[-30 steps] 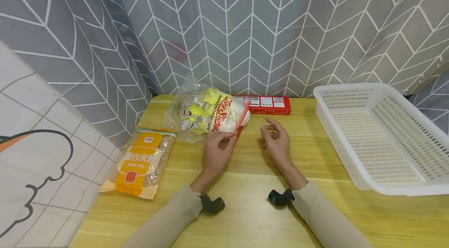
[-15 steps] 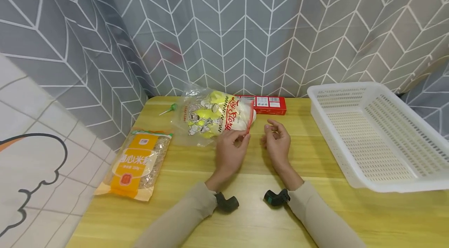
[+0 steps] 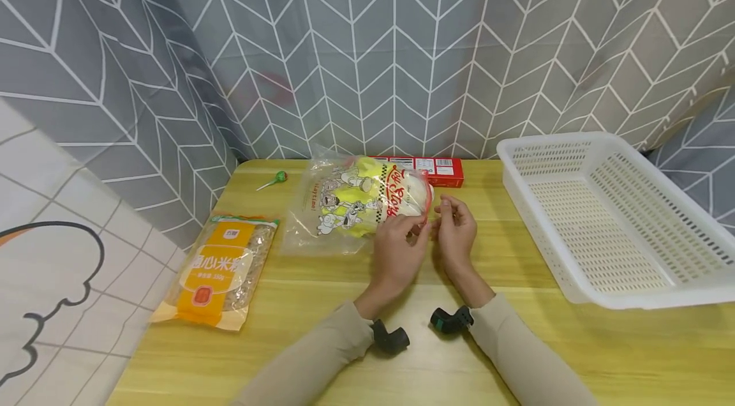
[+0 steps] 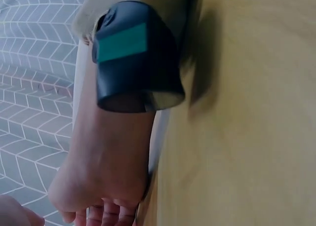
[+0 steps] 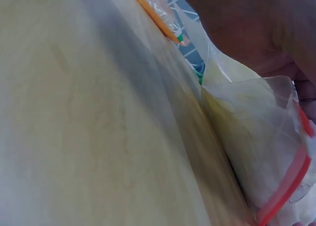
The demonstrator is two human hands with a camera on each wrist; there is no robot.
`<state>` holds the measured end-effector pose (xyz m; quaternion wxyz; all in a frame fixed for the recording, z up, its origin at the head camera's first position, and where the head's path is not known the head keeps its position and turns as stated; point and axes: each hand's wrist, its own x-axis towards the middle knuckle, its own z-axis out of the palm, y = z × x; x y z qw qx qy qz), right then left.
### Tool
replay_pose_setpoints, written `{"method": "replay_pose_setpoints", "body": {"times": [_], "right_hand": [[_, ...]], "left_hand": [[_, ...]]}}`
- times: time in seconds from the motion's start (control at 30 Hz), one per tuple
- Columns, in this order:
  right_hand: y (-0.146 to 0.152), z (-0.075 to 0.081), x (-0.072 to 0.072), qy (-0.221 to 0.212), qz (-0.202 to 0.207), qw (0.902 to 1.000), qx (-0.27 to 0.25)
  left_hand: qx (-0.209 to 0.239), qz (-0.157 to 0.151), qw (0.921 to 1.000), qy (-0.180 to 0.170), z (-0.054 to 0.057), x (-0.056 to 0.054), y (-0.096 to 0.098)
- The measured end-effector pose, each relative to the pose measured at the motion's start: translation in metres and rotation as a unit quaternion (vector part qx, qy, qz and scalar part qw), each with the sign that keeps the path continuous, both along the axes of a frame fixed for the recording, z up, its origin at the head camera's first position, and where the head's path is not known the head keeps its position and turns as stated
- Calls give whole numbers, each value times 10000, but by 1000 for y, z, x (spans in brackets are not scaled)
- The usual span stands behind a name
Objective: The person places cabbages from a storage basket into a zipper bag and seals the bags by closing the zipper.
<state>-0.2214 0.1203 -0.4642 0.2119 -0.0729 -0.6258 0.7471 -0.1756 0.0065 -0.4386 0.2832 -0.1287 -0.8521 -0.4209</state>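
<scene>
A clear printed zip bag (image 3: 350,202) with a red zip edge lies at the back middle of the table, a yellow and white thing inside. The thing's rounded white end (image 3: 416,196) shows at the bag's right end. My left hand (image 3: 396,253) pinches the near corner of the red-edged mouth between thumb and fingers. In the right wrist view, the red zip strip (image 5: 286,186) stands parted from the facing side. Beside the mouth, my right hand (image 3: 457,233) has its fingers loosely bent, fingertips right at the bag's edge.
A pack of rice pasta (image 3: 221,269) lies at the left, with a green lollipop (image 3: 280,177) behind it. Behind the bag is a red box (image 3: 445,171). A white plastic basket (image 3: 565,265) stands at the right. A patterned curtain (image 3: 367,55) closes off the back.
My left hand has drawn the bag to the right, uncovering the lollipop. My right hand has come up to the bag's mouth with its fingers nearer the red edge.
</scene>
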Motion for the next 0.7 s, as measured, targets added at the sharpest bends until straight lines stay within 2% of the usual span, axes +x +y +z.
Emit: {"method": "replay_pose_setpoints", "body": {"times": [0.27,0.4,0.57,0.7], "right_hand": [[18,-3,2,-42,-20,9990,440],[28,-3,6,-58,6,9986,534],[36,-2,10,-176,124,9982,565],[35,14,23,-129,323,9950,937]], "left_hand": [[-484,1,9983,329,2,0,-1],[-720,13,9954,638,0,-3,-8],[-833,-21,9913,1016,8,-11,-31],[-1008,69,9898,1002,20,-22,-58]]}}
